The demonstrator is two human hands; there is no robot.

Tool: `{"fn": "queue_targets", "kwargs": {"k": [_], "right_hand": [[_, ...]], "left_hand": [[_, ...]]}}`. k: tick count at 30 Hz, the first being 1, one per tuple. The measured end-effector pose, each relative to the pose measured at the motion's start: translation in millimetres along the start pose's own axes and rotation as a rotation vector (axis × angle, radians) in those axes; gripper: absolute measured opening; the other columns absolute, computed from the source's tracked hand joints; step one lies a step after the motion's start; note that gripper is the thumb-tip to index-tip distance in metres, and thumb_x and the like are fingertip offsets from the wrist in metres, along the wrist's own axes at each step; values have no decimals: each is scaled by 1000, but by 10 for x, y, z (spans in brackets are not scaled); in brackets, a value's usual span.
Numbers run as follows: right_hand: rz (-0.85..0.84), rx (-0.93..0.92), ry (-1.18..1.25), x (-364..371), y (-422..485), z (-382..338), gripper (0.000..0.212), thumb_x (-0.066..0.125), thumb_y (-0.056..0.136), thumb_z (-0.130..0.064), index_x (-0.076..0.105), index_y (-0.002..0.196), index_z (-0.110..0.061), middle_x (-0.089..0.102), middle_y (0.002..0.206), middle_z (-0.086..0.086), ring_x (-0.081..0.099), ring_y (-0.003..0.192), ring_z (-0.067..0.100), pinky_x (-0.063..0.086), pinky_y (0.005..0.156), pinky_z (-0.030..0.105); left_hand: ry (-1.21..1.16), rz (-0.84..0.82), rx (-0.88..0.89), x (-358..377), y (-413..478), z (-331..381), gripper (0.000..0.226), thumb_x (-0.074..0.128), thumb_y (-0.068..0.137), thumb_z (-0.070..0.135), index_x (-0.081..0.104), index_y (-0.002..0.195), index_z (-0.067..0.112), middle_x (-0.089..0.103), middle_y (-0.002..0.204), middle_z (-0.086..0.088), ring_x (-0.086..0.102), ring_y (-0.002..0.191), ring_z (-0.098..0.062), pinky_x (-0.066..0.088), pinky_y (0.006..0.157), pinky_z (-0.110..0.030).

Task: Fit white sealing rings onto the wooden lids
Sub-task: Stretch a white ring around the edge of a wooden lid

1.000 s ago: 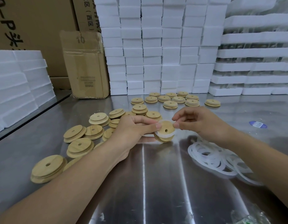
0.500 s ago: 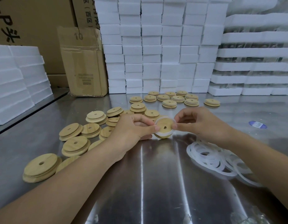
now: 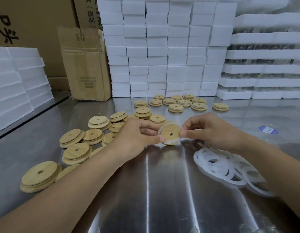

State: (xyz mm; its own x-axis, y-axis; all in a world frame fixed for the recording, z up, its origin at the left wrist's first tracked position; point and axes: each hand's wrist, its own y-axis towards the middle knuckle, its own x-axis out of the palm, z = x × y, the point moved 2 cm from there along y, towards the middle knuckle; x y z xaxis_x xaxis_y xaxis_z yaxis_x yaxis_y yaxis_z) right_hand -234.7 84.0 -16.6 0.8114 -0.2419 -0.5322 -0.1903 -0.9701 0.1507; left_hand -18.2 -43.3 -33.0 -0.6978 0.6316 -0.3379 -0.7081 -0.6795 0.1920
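Both hands (image 3: 134, 137) (image 3: 211, 130) pinch one ringed lid (image 3: 170, 133).

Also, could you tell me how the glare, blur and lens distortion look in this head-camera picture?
Head view: glare streaks run down the steel table; the wide lens bows the foam stacks toward the edges; the right hand and ring pile look slightly motion-blurred; the lid and the left hand holding it are fairly sharp.

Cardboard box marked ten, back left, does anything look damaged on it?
Yes. The cardboard box standing by the white foam blocks has a torn, ragged top edge and creased sides.
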Motion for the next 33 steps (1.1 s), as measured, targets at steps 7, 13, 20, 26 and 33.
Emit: {"fn": "queue_targets", "kwargs": {"k": [7, 13, 20, 26, 33], "right_hand": [[-26, 16, -118, -26, -20, 6, 15, 85, 85, -38, 82, 86, -23, 78, 88, 1, 58, 69, 11, 46, 62, 17], [26, 7, -9, 9, -19, -12, 20, 86, 84, -33, 80, 88, -14, 78, 87, 11, 61, 67, 17, 49, 63, 20], [186, -84, 96, 25, -19, -139, 7, 79, 92, -22, 80, 91, -15, 79, 86, -5, 69, 80, 0, 49, 76, 10], [242, -129, 37, 121, -28, -198, 9, 77, 95, -20, 78, 92, -12, 80, 92, 3, 75, 91, 19, 57, 89, 30], [233, -87, 27, 105, -29, -205, 13, 77, 96, -24, 78, 92, -12, 78, 97, 8, 72, 100, 26, 54, 100, 42]], "left_hand": [[-5, 25, 10, 16, -15, 3, 24, 95, 78, 16, 84, 96, 28, 83, 90, 4, 80, 89, -11, 65, 82, -28], [-103, 89, 11, 83, -31, 3, 21, 92, 78, 7, 83, 95, 17, 83, 85, -3, 77, 77, -10, 58, 66, -18], [-127, -5, -10, 170, -53, 31, 34, 93, 80, 13, 81, 110, 25, 83, 97, 2, 77, 91, -13, 63, 79, -25], [-208, 12, -23, 180, -78, 56, 19, 87, 87, 18, 84, 105, 22, 84, 96, -1, 81, 92, -17, 61, 81, -26], [-266, 60, -37, 154, -70, 55, 18, 87, 86, 20, 83, 104, 18, 84, 95, -3, 81, 91, -17, 60, 75, -19]]}}
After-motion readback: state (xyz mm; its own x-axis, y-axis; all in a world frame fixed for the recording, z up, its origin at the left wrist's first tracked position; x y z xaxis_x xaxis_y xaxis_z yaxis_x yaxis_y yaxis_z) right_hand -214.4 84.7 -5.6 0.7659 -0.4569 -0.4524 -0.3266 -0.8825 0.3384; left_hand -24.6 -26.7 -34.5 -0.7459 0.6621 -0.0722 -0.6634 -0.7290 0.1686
